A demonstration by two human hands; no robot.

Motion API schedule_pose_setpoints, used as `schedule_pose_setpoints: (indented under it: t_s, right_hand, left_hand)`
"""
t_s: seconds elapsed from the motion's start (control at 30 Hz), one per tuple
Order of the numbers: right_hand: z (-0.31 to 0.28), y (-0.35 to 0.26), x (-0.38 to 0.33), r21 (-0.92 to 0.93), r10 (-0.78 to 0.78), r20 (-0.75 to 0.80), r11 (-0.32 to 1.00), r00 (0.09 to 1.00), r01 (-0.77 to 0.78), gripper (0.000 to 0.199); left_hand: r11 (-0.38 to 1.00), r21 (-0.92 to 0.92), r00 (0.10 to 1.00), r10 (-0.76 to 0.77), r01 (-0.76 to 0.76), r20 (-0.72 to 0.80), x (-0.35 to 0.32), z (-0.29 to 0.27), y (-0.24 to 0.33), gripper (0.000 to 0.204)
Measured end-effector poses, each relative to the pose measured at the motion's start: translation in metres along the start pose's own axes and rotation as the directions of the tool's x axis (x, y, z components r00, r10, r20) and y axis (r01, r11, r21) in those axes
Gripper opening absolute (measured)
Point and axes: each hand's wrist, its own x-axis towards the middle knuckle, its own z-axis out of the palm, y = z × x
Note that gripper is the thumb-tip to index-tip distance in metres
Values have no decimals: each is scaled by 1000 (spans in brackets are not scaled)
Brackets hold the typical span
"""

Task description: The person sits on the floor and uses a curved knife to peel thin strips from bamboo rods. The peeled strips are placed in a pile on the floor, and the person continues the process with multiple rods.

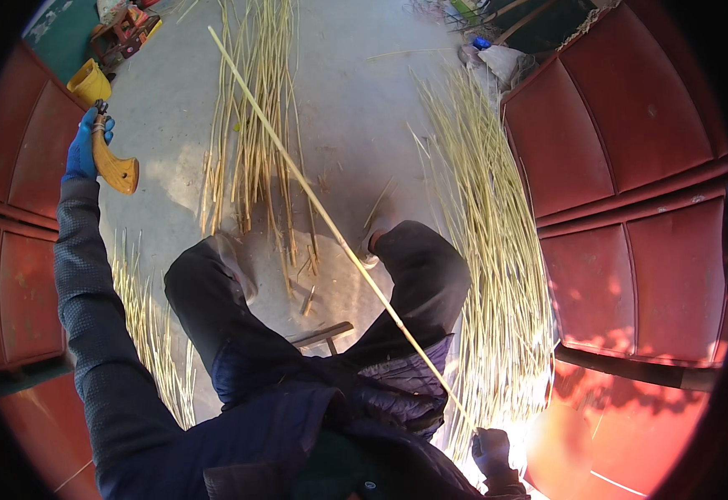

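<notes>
A single long stalk [335,232] runs aslant above the person's lap, from the far bundle down to the lower right, passing over the right thigh; whether it touches the trousers cannot be told. It is slender, nearly straight and pale yellow-green, smooth between faint joints, looking thicker at the middle than toward its near end. That near end is gripped in the right hand [491,452], gloved and partly shadowed. The left hand [83,154], in a bright blue glove, reaches well out to the side, fingers closed round a wooden-handled tool [117,169]. The tool's handle is honey-brown and polished, curved like a pistol grip, with a cord wrapped near the top and a small dark metal part above.

More stalks lie on the smooth grey floor [355,92]: a straw-coloured bundle [255,125] ahead, its near ends browner; a dense greenish-yellow heap [497,258] along the right; a thinner spread [154,333] beside the left leg. Short broken pieces [308,300] are scattered between the feet, near a narrow wooden bar [322,334].

The person wears black trousers, a quilted dark-blue garment and a textured grey sleeve [101,308]. Red panels [622,125] with seamed sections flank both sides; a yellow bucket [89,82] stands at the upper left.
</notes>
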Motion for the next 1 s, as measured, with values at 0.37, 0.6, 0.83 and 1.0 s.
schedule_pose_setpoints:
  t_s: [0.37,0.6,0.83,1.0]
  right_hand:
    - [-16,56,153,-279,88,-75,955,993,-106,7]
    - [69,91,205,-127,160,-320,970,934,-209,11]
    - [149,113,233,-40,383,-243,914,891,-404,13]
    - [174,131,249,10,435,-295,892,851,-453,10]
  left_hand:
    - [853,167,833,-520,495,187,-116,176,-121,50]
    - [841,493,782,-455,221,425,-161,221,-182,42]
    - [635,760,772,-552,143,315,-106,182,-244,50]
    - [674,727,745,-550,130,376,-69,133,-285,56]
